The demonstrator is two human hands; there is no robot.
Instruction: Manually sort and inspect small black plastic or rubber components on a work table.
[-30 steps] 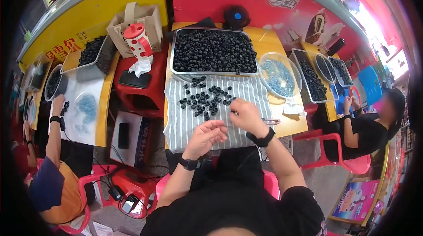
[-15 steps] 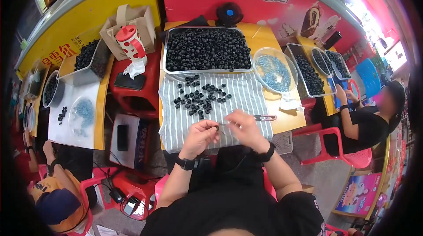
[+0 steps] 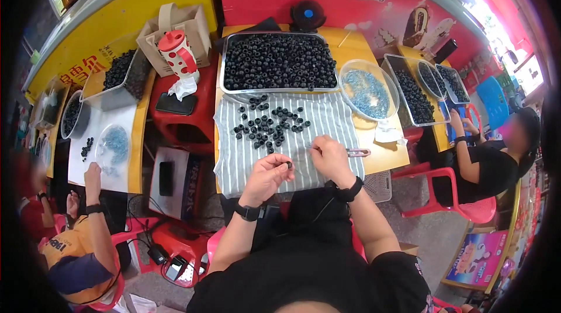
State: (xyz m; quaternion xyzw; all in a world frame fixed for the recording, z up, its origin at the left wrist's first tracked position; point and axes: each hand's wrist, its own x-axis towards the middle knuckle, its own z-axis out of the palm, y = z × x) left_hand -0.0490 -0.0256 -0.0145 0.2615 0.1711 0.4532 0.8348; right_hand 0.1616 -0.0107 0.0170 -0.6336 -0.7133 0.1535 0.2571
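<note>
My left hand (image 3: 270, 177) is closed, pinching a small black ring-like piece (image 3: 289, 164) between thumb and fingertips. To its right, my right hand (image 3: 330, 160) has its fingers curled together over the cloth; anything in them is hidden. A slim tool with a pinkish handle (image 3: 359, 153) lies beside that hand, partly covered by it. Several loose black pieces (image 3: 270, 128) are scattered on the grey striped cloth (image 3: 231, 164) beyond my hands. Behind them stands a clear tray (image 3: 280, 90) heaped with the same pieces.
A round clear dish (image 3: 392, 95) of small bluish clear parts sits right of the tray, near a crumpled white tissue (image 3: 388, 132). On a red stool (image 3: 196, 129) at left stand a dotted cup (image 3: 177, 56) and a phone (image 3: 175, 104). Other people work at both sides.
My right hand has moved right and away from my left hand, towards the slim tool. The left hand keeps its black piece, now showing more plainly. The view has shifted slightly.
</note>
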